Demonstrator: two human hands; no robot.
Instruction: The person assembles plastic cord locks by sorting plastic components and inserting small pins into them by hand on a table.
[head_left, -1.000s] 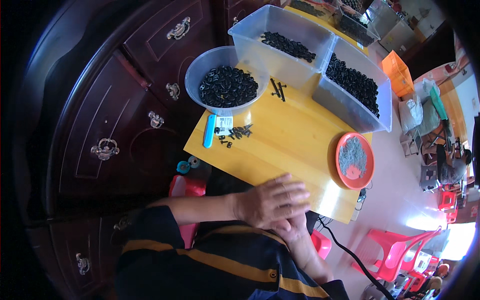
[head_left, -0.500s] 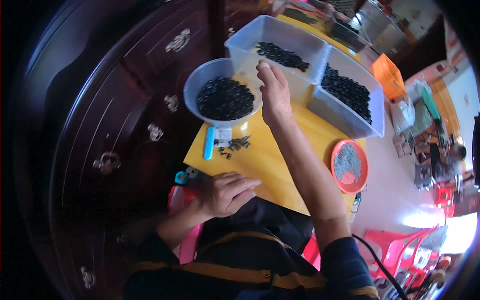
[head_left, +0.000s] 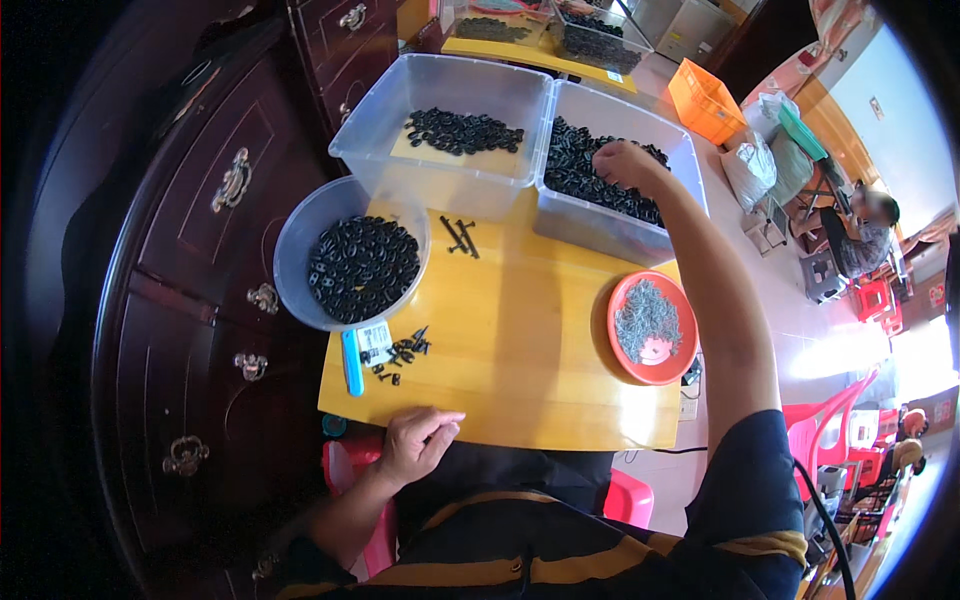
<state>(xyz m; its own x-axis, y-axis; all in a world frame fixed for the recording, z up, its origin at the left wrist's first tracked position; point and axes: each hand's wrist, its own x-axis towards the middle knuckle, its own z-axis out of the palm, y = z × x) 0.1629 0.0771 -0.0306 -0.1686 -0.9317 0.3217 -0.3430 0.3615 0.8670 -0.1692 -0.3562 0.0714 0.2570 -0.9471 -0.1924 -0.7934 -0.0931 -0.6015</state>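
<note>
My right hand (head_left: pixel 628 163) reaches over the right clear bin (head_left: pixel 618 238), its bent fingertips down at the heap of small black plastic parts (head_left: pixel 590 178). Those fingers are closed together, and anything between them is hidden. By the table's front edge rests my left hand (head_left: pixel 420 442), its fingers curled and its thumb close to the index finger; I cannot see whether it holds something. Above it lie several loose small black pieces (head_left: pixel 402 350), beside a light-blue-handled tool (head_left: pixel 352 365). Two thin black strips (head_left: pixel 460 238) lie below the left clear bin (head_left: pixel 368 135).
A round clear tub (head_left: pixel 285 265) of black oval parts stands at the left. An orange-red bowl (head_left: pixel 685 350) of small silvery pieces sits at the table's (head_left: pixel 540 385) right. Dark drawers (head_left: pixel 200 240) close off the left side. A person (head_left: pixel 855 230) sits at the far right.
My right hand has moved right, from above the left bin and tub to the right bin. My left hand's fingers have curled in. The view has shifted, and the two black strips now show.
</note>
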